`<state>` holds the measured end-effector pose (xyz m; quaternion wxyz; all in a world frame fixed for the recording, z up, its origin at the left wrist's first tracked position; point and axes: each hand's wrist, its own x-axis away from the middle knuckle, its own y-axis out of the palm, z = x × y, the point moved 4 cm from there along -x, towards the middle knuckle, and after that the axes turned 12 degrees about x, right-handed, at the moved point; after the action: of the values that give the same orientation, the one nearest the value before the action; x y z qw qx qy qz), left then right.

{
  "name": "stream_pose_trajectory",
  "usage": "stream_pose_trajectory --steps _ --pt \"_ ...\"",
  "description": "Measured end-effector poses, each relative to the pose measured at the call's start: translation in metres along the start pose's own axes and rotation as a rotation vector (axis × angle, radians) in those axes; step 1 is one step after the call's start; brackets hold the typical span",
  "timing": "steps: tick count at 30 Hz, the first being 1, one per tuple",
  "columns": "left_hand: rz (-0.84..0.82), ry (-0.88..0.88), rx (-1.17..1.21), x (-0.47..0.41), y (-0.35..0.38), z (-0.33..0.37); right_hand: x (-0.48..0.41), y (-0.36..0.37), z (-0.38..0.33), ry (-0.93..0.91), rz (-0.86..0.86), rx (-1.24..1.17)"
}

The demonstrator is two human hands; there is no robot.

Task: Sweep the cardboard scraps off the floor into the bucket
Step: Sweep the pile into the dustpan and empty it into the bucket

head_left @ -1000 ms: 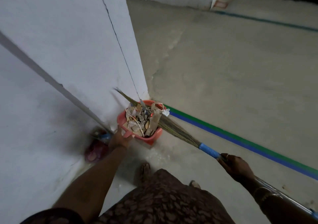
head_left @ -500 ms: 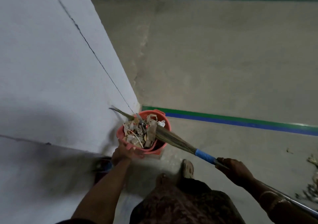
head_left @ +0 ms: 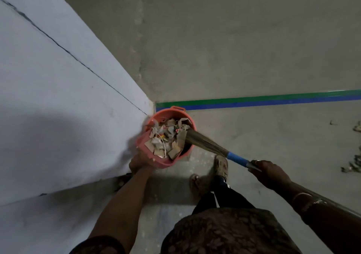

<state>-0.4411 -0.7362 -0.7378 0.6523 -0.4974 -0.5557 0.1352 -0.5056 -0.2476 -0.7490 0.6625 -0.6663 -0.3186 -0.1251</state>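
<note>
Here, in the head view, the bucket (head_left: 166, 164) is seen on the floor (head_left: 254, 48) at the wall (head_left: 68, 107) corner, just beside the floor tape (head_left: 254, 102), heaped with cardboard scraps (head_left: 166, 142). Its near rim is gripped by the left hand (head_left: 139, 163); the broom (head_left: 207, 143) handle is clamped in the right hand (head_left: 270, 172), bristles laid on the heap. Likely tamping: the bucket should be braced, bristles pressed lightly so nothing is flicked out; loose scraps (head_left: 354, 164) are left far right

Salmon-pink bucket (head_left: 144, 143), blue-wrapped broom (head_left: 236, 158), green-and-blue floor stripe (head_left: 273, 101)
</note>
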Motion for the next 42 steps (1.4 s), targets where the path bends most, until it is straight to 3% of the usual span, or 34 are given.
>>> stream_pose_trajectory --steps 5,8,11,16,21,26,29,34,39,42 --pt "-0.135 -0.024 -0.051 -0.01 -0.007 0.01 0.004 -0.003 0.0 0.072 0.022 0.047" --pt "-0.201 -0.22 -0.107 -0.002 -0.022 0.008 0.01 -0.005 -0.002 0.063 0.071 0.093" --pt "-0.123 -0.019 -0.116 -0.007 -0.017 0.006 0.014 -0.006 -0.007 0.014 0.082 0.107" --pt "-0.11 -0.134 -0.102 -0.016 -0.014 0.0 0.017 -0.004 -0.02 -0.097 0.06 0.165" --pt "-0.054 0.02 -0.107 -0.013 -0.015 -0.006 0.023 0.005 -0.023 -0.079 0.032 0.147" --pt "-0.062 -0.137 0.094 -0.03 -0.016 -0.017 0.037 0.012 -0.012 -0.039 0.067 0.099" --pt "-0.122 -0.338 0.279 -0.044 -0.011 -0.033 0.043 0.011 -0.01 -0.064 0.076 0.063" --pt "-0.005 -0.043 0.691 -0.016 -0.008 -0.024 0.047 0.011 -0.016 -0.149 0.007 0.057" --pt "-0.022 -0.021 0.685 0.004 -0.006 -0.03 0.049 0.008 -0.015 -0.054 0.05 0.08" --pt "-0.129 -0.317 0.561 0.011 -0.011 -0.033 0.059 -0.005 -0.012 -0.01 0.064 0.05"
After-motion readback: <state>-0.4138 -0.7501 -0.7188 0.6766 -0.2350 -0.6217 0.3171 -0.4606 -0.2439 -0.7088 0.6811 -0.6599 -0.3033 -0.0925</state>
